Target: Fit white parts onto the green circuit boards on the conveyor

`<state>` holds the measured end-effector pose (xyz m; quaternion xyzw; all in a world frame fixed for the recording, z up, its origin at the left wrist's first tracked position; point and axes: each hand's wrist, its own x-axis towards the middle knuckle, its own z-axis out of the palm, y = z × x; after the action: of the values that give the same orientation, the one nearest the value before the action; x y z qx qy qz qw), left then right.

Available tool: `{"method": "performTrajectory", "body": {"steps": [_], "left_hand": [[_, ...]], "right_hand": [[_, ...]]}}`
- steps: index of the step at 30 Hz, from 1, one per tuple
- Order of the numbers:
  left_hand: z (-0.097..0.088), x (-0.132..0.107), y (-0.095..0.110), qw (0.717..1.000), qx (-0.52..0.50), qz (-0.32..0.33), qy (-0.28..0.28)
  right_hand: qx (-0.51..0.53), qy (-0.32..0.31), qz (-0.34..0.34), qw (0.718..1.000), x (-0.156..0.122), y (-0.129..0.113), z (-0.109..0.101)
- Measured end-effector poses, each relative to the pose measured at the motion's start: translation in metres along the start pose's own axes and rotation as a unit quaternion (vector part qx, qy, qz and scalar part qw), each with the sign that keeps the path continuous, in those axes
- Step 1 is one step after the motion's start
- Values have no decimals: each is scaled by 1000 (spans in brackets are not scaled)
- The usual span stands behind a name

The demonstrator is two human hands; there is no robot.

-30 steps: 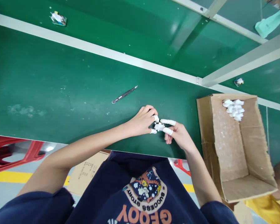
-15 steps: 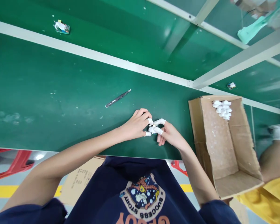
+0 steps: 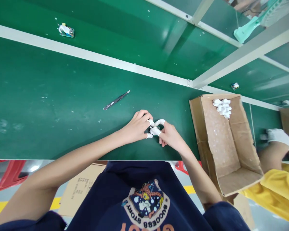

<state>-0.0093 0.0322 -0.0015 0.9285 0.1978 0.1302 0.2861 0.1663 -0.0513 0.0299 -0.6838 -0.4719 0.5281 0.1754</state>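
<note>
Well, the left hand (image 3: 136, 126) and the right hand (image 3: 170, 138) meet just above the green counter (image 3: 62, 134), their fingertips sheathed in white finger cots (image 3: 151, 122). Between them sits a small white part (image 3: 154, 131) with some dark detail at its edge, held clear in the middle of the two hands. Each grip is almost closed, pinching the part from its own side, though the fingers hide much of it and how firmly it is held is hard to tell. A piece this small probably handles best with light, even pressure from the tips and with both wrists kept low and steady, so it cannot spring loose. Slim tweezers (image 3: 116, 100) lie on the counter up and to the left, touched by neither hand. To the right stands an open cardboard box (image 3: 221, 144), with a cluster of white parts (image 3: 221, 107) heaped at its far end. Beyond the box, a co-worker's white-gloved hand (image 3: 276, 136) reaches past a yellow sleeve (image 3: 272, 189)
</note>
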Motion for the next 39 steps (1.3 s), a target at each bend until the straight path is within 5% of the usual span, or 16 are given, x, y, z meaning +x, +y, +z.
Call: {"method": "performTrajectory", "body": {"steps": [3, 9, 12, 15, 17, 25, 31, 39], "left_hand": [[0, 0, -1, 1000, 1, 1, 4], [0, 1, -2, 999, 46, 15, 16], [0, 1, -2, 995, 96, 23, 31], [-2, 0, -1, 994, 99, 34, 11], [-5, -2, 0, 997, 66, 39, -9], [-12, -8, 7, 993, -52, 63, -87], [-5, -6, 10, 998, 27, 30, -41], [4, -5, 12, 999, 17, 36, -33]], "right_hand": [[0, -20, 1, 1000, 0, -1, 1], [-45, 50, -14, 998, -3, 9, 6], [-28, 141, -51, 988, -11, 17, 11], [-96, 259, -123, 953, -22, 25, 20], [-156, 285, -164, 932, -29, 29, 29], [-203, 301, -180, 914, -36, 30, 48], [-173, 242, -167, 940, -38, 25, 35], [-179, 252, -145, 940, -35, 15, 38]]}}
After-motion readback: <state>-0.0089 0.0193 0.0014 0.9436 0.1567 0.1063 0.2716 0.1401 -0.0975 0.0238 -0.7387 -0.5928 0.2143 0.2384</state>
